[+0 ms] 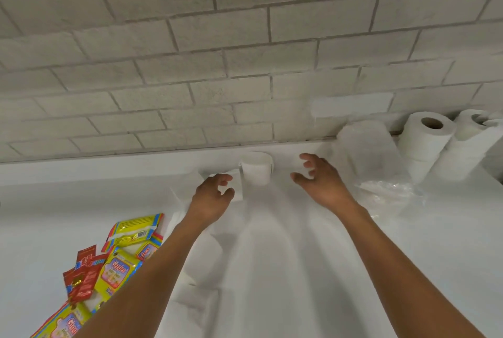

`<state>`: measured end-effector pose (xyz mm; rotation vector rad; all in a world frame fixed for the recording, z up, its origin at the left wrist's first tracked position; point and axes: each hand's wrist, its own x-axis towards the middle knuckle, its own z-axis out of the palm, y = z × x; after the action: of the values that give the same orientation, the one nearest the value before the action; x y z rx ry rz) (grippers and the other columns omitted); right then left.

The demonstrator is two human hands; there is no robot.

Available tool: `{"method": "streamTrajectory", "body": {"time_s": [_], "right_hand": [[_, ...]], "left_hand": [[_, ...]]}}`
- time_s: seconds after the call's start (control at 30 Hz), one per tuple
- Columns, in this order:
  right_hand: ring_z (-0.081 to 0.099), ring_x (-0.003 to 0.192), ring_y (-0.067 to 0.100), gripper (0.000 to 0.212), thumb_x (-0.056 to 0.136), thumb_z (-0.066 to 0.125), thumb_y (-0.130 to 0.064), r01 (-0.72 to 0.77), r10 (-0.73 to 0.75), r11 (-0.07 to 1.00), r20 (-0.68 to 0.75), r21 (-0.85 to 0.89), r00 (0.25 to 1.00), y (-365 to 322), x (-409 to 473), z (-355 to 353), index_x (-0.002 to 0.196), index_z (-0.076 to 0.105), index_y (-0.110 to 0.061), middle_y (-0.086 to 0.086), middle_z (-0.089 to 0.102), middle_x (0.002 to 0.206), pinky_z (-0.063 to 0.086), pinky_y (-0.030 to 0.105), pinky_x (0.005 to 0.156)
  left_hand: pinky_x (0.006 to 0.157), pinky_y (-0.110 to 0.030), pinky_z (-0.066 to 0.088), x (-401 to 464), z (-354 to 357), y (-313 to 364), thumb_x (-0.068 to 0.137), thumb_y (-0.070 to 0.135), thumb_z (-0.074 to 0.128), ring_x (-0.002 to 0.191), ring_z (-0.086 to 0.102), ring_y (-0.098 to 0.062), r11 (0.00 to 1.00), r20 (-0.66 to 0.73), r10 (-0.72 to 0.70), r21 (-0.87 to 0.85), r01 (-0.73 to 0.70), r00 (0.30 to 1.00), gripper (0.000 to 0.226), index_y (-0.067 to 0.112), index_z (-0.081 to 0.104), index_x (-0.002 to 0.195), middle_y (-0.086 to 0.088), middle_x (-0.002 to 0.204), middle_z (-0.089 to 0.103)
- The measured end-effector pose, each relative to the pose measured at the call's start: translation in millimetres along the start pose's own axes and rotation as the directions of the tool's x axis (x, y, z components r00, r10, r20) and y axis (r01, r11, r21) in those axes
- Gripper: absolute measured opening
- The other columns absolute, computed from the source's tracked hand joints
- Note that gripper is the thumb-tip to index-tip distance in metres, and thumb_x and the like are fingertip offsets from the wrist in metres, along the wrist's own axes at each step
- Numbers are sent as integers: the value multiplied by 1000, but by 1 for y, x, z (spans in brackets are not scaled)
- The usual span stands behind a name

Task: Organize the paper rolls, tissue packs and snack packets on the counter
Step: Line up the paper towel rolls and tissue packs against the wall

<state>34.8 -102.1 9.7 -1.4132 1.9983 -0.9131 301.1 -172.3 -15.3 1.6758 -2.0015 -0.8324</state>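
Observation:
A white paper roll stands upright on the white counter near the back wall. My left hand hovers just left of it with loosely curled fingers and holds nothing. My right hand is spread open to the right of the roll, not touching it. More paper rolls are stacked at the far right against the wall, next to a blurred wrapped roll. Yellow tissue packs and red snack packets lie in a pile at the lower left.
A grey brick wall rises right behind the counter. Crumpled clear plastic wrap lies on the counter in front of the stacked rolls. Faint white paper shapes lie under my left forearm, hard to make out.

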Motion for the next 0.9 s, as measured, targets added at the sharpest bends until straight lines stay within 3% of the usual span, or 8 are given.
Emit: {"method": "streamTrajectory", "body": {"time_s": [0.2,0.47,0.63,0.9], "right_hand": [[55,121,22,69,85,70,-42,-80,79,997,103,-1,992,2,20,50,145,38,-30,2,46,139,45,42,105],[50,124,27,81,81,74,-31,-73,73,997,65,-4,995,-8,62,100,149,28,-24,5,37,141,40,32,96],[50,122,34,86,78,76,-31,-57,58,998,30,-36,998,-15,87,125,148,27,-25,7,36,142,47,44,99],[56,112,29,68,75,74,-33,-77,75,997,-59,-29,995,-17,97,142,134,42,-28,2,47,126,52,43,88]], "left_hand": [[96,-35,47,30,-8,-12,91,34,58,102,60,-16,996,8,44,73,-44,999,39,34,54,130,11,120,55],[95,-36,45,55,-8,-42,92,34,56,117,52,-21,987,8,49,151,-50,999,42,33,51,134,5,131,53],[95,-37,45,61,-6,-61,94,34,54,119,50,-21,982,16,45,182,-47,999,42,33,50,135,5,132,52],[92,-35,45,65,-5,-81,92,35,57,112,53,-19,985,27,34,167,-38,999,40,36,52,132,8,127,54]]}}
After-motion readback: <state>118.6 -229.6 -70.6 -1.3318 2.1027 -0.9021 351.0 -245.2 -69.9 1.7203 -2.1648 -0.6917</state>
